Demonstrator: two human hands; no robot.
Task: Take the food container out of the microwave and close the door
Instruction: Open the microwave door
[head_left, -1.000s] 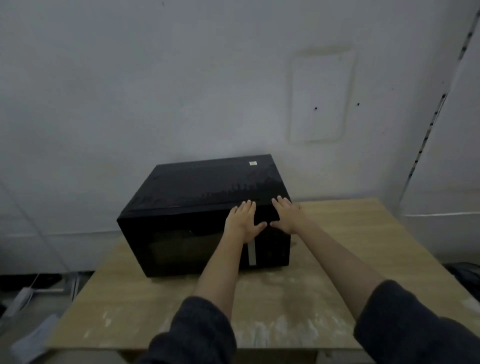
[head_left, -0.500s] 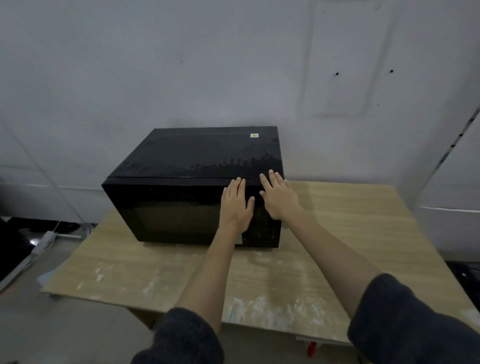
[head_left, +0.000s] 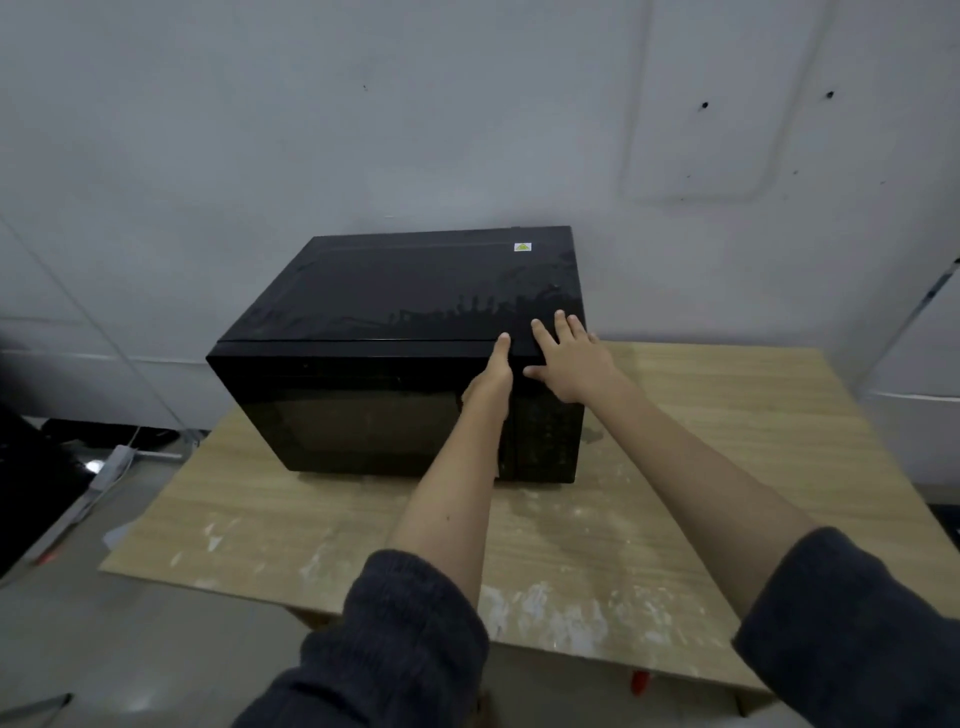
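A black microwave (head_left: 405, 312) stands on a light wooden table (head_left: 597, 545) against the white wall. Its door (head_left: 363, 415) is closed and dark, so no food container shows. My left hand (head_left: 491, 382) is turned edge-on at the door's right edge, by the seam with the control panel (head_left: 545, 441), fingertips up at the top front edge; I cannot tell whether it grips anything. My right hand (head_left: 569, 364) lies flat with fingers spread on the microwave's top right front corner.
The table's front surface has white scuff marks. A power strip with cable (head_left: 117, 460) lies on the floor at the left beside a dark object (head_left: 31, 483). A white cabinet side (head_left: 924, 374) stands at the right.
My left hand has turned from flat on the door front to edge-on at the door's right edge. My right hand has shifted up onto the top corner. The view has moved closer.
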